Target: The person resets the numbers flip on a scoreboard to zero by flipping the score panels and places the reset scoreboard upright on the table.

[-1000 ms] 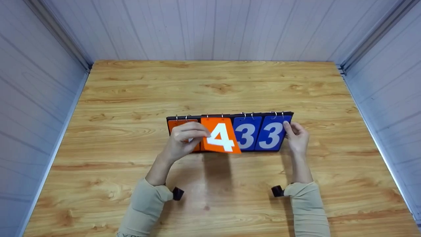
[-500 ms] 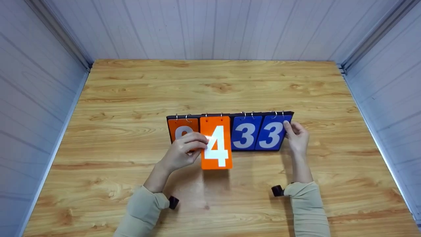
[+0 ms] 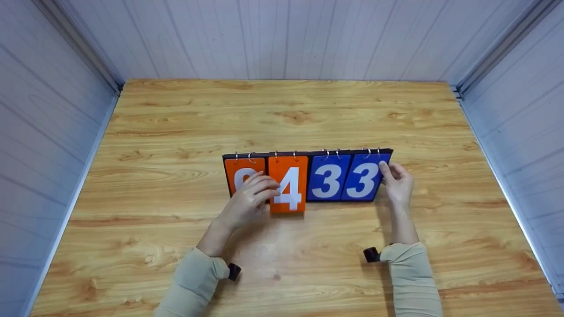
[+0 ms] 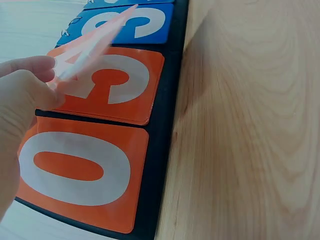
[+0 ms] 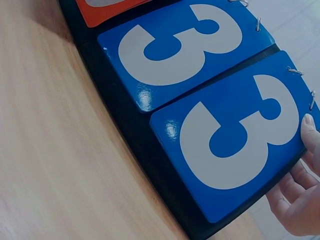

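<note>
My left hand [image 3: 246,198] pinches the orange 4 card [image 3: 288,185], lifted off the scoreboard [image 3: 308,153] mid-surface, flip unfinished. My right hand [image 3: 398,182] grips the board's right end.

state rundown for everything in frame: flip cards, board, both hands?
Black flip scoreboard: flat on wooden table.
Orange "4" card: lifted, mid-flip, pinched by left hand.
Orange "0" card: flat.
Two blue "3" cards: flat.
Right hand: holding board's right edge.
</note>
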